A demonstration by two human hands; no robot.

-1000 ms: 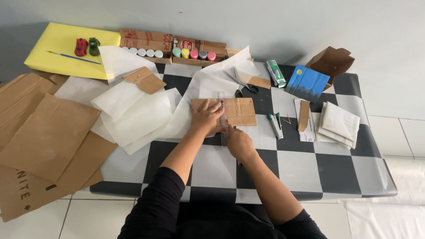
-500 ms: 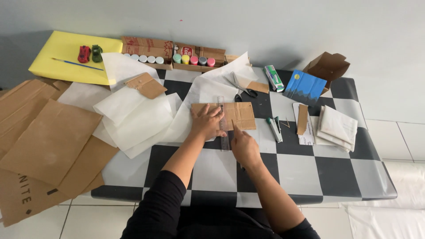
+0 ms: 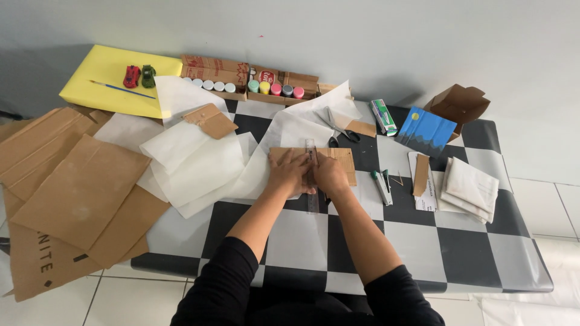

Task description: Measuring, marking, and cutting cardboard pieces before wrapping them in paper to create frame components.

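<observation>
A flat brown cardboard piece [image 3: 342, 160] lies on white paper near the middle of the checkered table [image 3: 471, 253]. A clear ruler [image 3: 312, 202] lies across it, running toward me. My left hand [image 3: 290, 173] presses down on the cardboard and the ruler's left side. Touching the ruler's right edge, my right hand [image 3: 331, 175] rests on the cardboard with its fingers curled. Whether it holds anything is hidden.
White paper sheets [image 3: 193, 163] and large cardboard sheets [image 3: 72, 187] lie to the left. Paint pots in a cardboard tray [image 3: 275, 89], a yellow sheet [image 3: 109, 75] with toy cars, scissors [image 3: 341, 133], a blue painted card [image 3: 426, 130], a stapler [image 3: 380, 184] and folded cloths [image 3: 471, 190] surround the work.
My right hand has moved up from the table's near part onto the cardboard beside the ruler. The ruler now lies lengthwise between both hands. The view shifted slightly.
</observation>
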